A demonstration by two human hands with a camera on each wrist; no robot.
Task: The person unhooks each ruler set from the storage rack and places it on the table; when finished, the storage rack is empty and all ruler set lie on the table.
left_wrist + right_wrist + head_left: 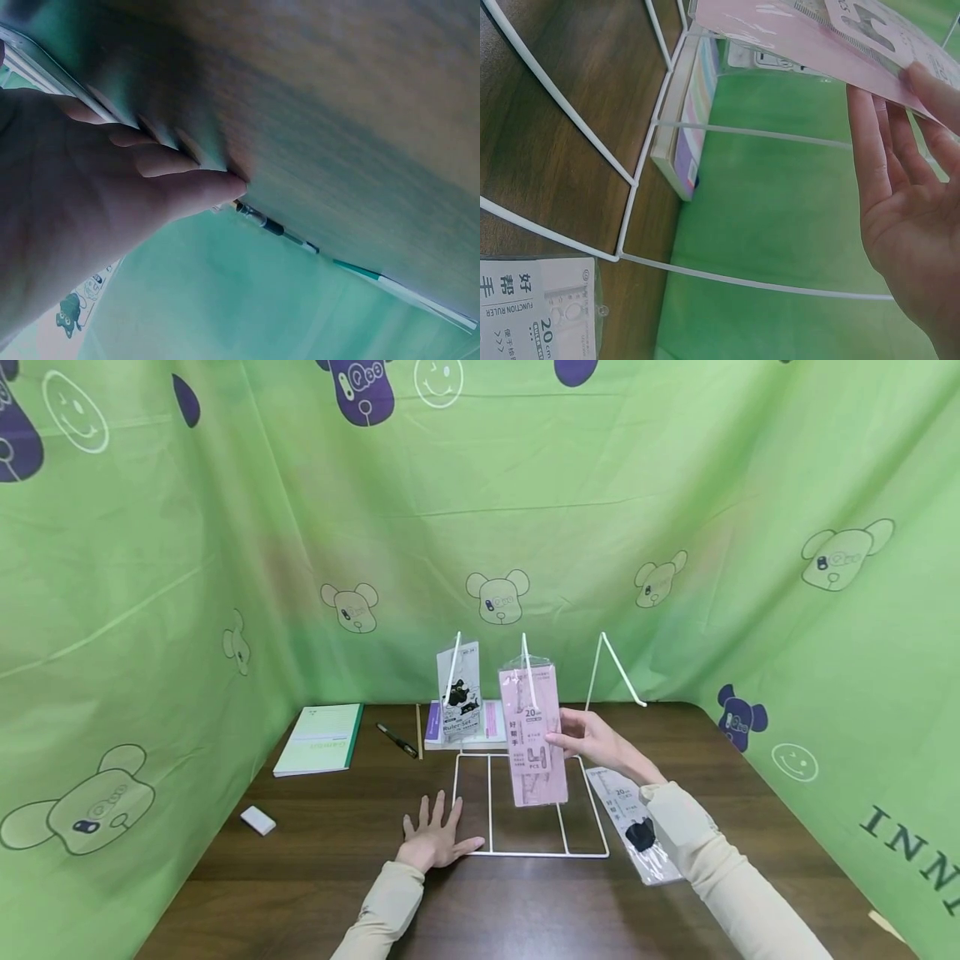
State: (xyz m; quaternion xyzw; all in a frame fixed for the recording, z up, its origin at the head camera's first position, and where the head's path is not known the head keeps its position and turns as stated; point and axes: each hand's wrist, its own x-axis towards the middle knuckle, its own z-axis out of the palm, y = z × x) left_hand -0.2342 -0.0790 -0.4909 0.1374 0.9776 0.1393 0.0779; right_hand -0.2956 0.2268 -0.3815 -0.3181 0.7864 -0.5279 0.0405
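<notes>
A white wire display rack [540, 855] stands on the table with three prongs sticking up at its back. My right hand [592, 742] pinches the right edge of a pink ruler set pack [528, 727], thumb in front and fingers behind. The pack's clear top overlaps the middle prong in the head view. On the left prong hangs a black-and-white ruler set pack [461, 685] with a cat print. My left hand [433, 842] lies with fingers spread at the rack's left front corner, its thumb over the wire.
Another ruler pack [622, 810] lies right of the rack, partly under my right forearm. Behind the rack is a thick pastel-striped book [492, 720]. To the left are a green-edged notebook [318, 739], a black pen [397, 740], a thin wooden stick [418, 731] and a white eraser-like block [258, 820].
</notes>
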